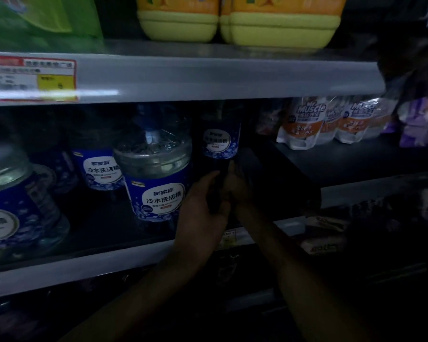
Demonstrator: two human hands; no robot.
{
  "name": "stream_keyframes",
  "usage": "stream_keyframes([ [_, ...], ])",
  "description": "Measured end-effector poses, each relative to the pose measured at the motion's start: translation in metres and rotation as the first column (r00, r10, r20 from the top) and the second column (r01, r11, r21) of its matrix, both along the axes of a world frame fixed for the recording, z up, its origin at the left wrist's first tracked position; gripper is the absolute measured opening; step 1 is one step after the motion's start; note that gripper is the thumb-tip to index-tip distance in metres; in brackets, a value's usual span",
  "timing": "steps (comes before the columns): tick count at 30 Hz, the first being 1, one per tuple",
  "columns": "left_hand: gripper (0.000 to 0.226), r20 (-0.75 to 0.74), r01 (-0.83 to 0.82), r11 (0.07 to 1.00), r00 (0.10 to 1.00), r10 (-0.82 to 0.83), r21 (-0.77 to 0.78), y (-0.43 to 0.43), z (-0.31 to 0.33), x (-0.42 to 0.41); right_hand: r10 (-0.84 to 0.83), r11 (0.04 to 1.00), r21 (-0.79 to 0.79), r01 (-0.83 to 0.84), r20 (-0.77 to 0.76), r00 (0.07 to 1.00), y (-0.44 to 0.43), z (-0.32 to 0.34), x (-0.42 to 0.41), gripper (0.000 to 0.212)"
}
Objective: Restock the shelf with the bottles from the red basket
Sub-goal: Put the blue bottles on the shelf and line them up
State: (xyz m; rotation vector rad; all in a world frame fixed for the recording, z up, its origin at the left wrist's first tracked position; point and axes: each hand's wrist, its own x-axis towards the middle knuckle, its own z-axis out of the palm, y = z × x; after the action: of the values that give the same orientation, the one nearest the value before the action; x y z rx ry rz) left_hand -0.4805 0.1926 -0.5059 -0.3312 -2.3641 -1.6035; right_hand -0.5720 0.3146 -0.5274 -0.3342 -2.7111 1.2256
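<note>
A tall dark bottle with a blue and white label (220, 141) stands upright at the right end of the middle shelf (109, 257). My left hand (203, 208) grips its lower part from the left. On the bottle's right side my right hand (237, 183) presses against it. Both hands hold it in dim light. Clear bottles with the same blue label stand to the left: a large one (156, 174), a smaller one behind (100, 169), and another large one at the far left (13, 206). The red basket is out of view.
A dark divider (269, 174) borders the bottle on the right. Beyond it stand white and orange refill pouches (306, 124) and purple packs (420, 124). Yellow bottles (232, 21) sit on the upper shelf, whose edge carries a price tag (30, 77).
</note>
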Motion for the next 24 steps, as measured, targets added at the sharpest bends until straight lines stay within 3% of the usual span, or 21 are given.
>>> stream_keyframes([
  [3, 0.056, 0.015, 0.003, 1.000, 1.000, -0.003, 0.027, 0.001, -0.001, 0.002, 0.040, 0.979, 0.199, -0.049, 0.052, 0.998, 0.008, -0.011, -0.022, 0.086],
  [6, 0.057, 0.015, 0.013, 0.999, 1.000, -0.013, 0.030, 0.000, -0.003, 0.004, 0.076, 0.978, 0.193, -0.084, 0.051, 0.996, 0.011, -0.001, -0.024, 0.102],
  [13, 0.065, 0.042, 0.042, 0.999, 0.998, -0.041, -0.015, -0.004, -0.004, 0.005, 0.113, 0.932, 0.329, -0.154, 0.139, 0.984, 0.024, 0.005, -0.033, 0.094],
  [17, 0.065, 0.058, 0.028, 0.999, 0.998, -0.026, -0.028, -0.004, -0.007, 0.007, 0.107, 0.926, 0.353, -0.131, 0.087, 0.990, 0.024, 0.002, -0.038, 0.093],
  [24, 0.063, 0.037, 0.040, 0.999, 0.999, -0.039, -0.028, -0.003, -0.006, 0.010, 0.174, 0.848, 0.502, -0.169, 0.038, 0.984, 0.012, -0.013, -0.031, 0.071],
])
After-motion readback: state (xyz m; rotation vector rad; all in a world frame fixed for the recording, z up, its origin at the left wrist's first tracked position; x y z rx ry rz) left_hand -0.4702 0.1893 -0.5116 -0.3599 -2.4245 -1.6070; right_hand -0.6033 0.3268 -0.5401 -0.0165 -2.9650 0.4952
